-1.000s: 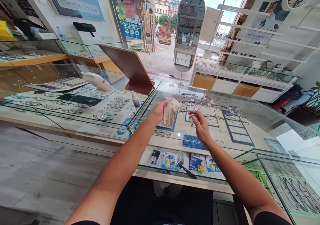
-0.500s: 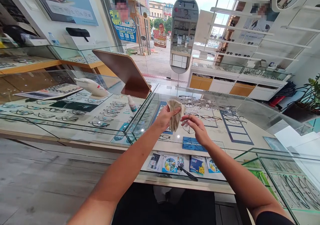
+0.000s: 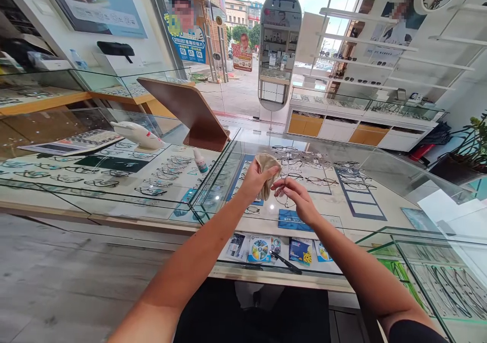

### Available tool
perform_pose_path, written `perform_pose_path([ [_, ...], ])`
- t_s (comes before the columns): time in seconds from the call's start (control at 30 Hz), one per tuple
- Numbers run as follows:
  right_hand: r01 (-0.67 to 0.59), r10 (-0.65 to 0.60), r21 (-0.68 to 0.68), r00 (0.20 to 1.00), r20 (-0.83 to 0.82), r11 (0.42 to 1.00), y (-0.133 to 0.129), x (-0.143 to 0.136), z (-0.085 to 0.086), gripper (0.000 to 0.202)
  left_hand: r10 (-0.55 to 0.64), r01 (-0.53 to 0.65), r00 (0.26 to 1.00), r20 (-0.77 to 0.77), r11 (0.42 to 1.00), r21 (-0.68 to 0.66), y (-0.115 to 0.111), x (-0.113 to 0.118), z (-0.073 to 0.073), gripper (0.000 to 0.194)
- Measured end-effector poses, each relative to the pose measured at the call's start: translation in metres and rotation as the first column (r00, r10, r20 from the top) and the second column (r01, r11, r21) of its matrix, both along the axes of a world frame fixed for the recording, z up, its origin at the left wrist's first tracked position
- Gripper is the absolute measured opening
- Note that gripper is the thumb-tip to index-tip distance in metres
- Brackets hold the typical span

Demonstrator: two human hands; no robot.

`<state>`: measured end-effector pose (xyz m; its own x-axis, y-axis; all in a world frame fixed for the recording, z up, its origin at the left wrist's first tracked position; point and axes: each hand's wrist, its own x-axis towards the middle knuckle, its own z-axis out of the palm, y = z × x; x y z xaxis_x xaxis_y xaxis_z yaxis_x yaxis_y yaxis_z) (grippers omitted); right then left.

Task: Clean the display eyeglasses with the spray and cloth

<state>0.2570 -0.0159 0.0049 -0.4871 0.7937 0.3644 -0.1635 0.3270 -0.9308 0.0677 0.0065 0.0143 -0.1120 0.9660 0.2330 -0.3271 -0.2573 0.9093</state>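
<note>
My left hand (image 3: 254,180) is closed on a beige cleaning cloth (image 3: 269,166), which bunches up between thumb and fingers above the glass counter. Close beside it, the fingers of my right hand (image 3: 299,196) pinch a thin-framed pair of eyeglasses (image 3: 283,199). One round lens hangs below those fingertips; the part of the frame nearest the cloth is hidden. Whether the cloth is wrapped around a lens I cannot tell. Beneath both hands, inside the glass display case (image 3: 391,201), lie several spectacle frames (image 3: 321,181).
A small white bottle (image 3: 200,160) stands on the counter to the left, near a tilted brown-backed board (image 3: 186,107) and a white hand-shaped stand (image 3: 139,135). Leaflets (image 3: 259,249) and a black pen (image 3: 286,263) lie at the counter's front. An oval mirror (image 3: 280,48) rises behind.
The cloth has folded over and bunched more as my left hand turned. My right hand has shifted slightly left and down, closer to the cloth, with the eyeglasses.
</note>
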Motion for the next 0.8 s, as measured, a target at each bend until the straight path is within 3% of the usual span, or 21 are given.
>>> perform_pose_path([
  [0.1, 0.01, -0.01, 0.005, 1.0, 0.016, 1.0, -0.002, 0.0, -0.001, 0.037, 0.04, -0.038, 0.997, -0.062, 0.999, 0.026, 0.0, 0.001, -0.003, 0.058],
  [0.27, 0.029, -0.03, 0.023, 0.999, 0.039, 0.999, -0.003, -0.001, -0.001, 0.038, 0.186, -0.173, 0.957, -0.224, 0.982, 0.079, -0.004, 0.005, -0.009, 0.072],
  [0.4, 0.039, -0.044, 0.075, 0.996, 0.072, 0.996, -0.008, -0.001, -0.001, 0.037, 0.384, -0.342, 0.851, -0.359, 0.923, 0.176, -0.016, 0.009, -0.01, 0.071],
  [0.5, 0.042, -0.053, 0.103, 0.993, 0.103, 0.994, -0.011, -0.003, -0.002, 0.04, 0.504, -0.436, 0.754, -0.421, 0.864, 0.253, -0.025, 0.011, -0.006, 0.059],
  [0.57, 0.043, -0.054, 0.114, 0.993, 0.101, 0.993, -0.013, -0.004, -0.002, 0.042, 0.409, -0.359, 0.817, -0.407, 0.912, 0.198, -0.029, 0.012, -0.002, 0.048],
  [0.67, 0.048, -0.06, 0.127, 0.994, 0.09, 0.991, -0.015, -0.005, 0.002, 0.044, 0.062, -0.065, 0.976, -0.207, 0.998, -0.012, -0.03, 0.014, 0.004, 0.052],
  [0.8, 0.053, -0.072, 0.159, 0.991, 0.114, 0.986, -0.015, -0.004, 0.019, 0.045, -0.232, 0.225, 0.972, -0.039, 0.965, -0.134, -0.027, 0.016, 0.017, 0.072],
])
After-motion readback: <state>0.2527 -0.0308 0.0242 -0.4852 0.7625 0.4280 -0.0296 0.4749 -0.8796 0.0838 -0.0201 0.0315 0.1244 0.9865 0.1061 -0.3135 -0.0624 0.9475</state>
